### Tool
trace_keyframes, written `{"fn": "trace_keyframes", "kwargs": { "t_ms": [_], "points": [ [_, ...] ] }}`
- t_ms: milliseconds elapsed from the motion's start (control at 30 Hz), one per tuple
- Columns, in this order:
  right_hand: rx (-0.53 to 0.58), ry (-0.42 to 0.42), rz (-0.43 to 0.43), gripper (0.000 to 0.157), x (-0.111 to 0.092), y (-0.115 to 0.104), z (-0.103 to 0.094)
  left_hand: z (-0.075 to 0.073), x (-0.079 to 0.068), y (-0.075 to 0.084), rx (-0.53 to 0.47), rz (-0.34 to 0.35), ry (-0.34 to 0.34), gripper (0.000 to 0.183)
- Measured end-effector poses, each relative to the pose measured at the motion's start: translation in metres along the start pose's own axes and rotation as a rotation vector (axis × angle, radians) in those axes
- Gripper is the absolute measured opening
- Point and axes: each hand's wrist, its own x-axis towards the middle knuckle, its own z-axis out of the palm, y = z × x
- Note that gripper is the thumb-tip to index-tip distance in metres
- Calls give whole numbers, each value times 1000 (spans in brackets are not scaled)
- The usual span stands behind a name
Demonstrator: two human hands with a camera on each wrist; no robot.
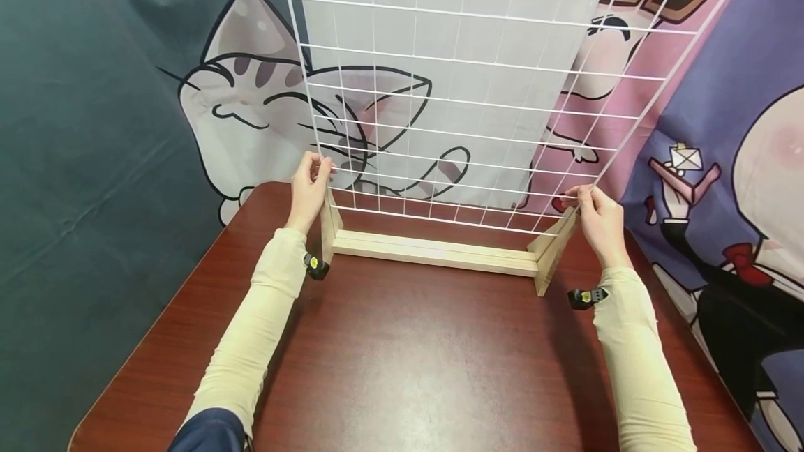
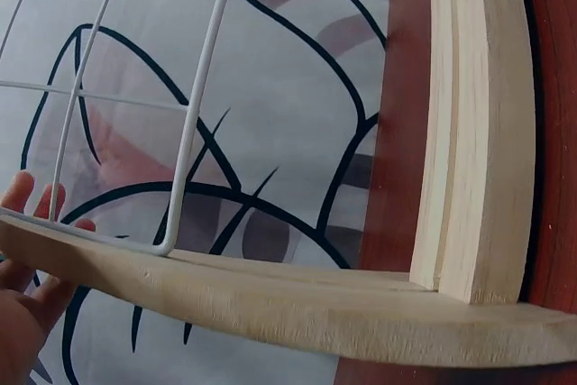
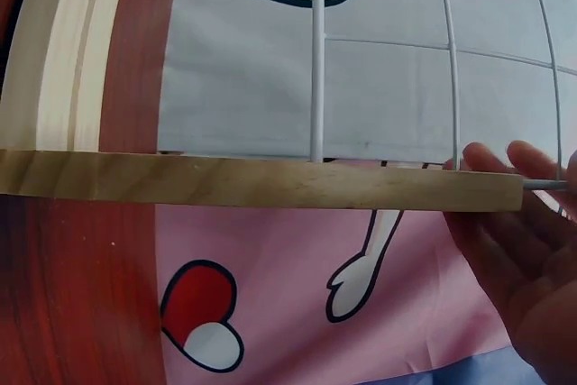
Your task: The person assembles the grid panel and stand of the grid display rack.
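Note:
A white wire grid panel (image 1: pixel 440 100) stands above a pale wooden stand (image 1: pixel 433 253), its bottom wire between the stand's two side pieces and higher than the crossbar. My left hand (image 1: pixel 308 190) pinches the panel's left edge near the top of the left side piece (image 2: pixel 270 308). In the left wrist view, its fingertips (image 2: pixel 56 200) show behind the wires. On the other side, my right hand (image 1: pixel 601 222) grips the panel's right edge beside the top of the right side piece (image 3: pixel 261 182). Part of that grip lies outside the right wrist view.
The stand rests on a reddish-brown table (image 1: pixel 402 354). Behind it hangs a cloth with a cartoon cat (image 1: pixel 251 110); pink and purple cartoon cloth (image 1: pixel 685 124) hangs at the right. A dark green cloth (image 1: pixel 94 124) borders the table's left side.

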Motion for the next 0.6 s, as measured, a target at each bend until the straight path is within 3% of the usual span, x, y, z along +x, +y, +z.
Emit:
{"fn": "trace_keyframes", "kwargs": {
  "t_ms": [133, 300, 533, 600],
  "points": [
    [-72, 18, 12, 42, -5, 7, 3, 2, 0, 0, -1, -18, -14, 25],
    [-84, 27, 4, 41, -8, 15, 5, 4, -2, -6, 23, -30, -26, 24],
    [-102, 32, -10, 38, -4, 13, 7, 6, 7, -40, 12, -22, 14, 24],
    [-116, 44, 1, 37, -4, 13, 8, 7, 7, -43, 19, -11, 18, 23]
  ]
}}
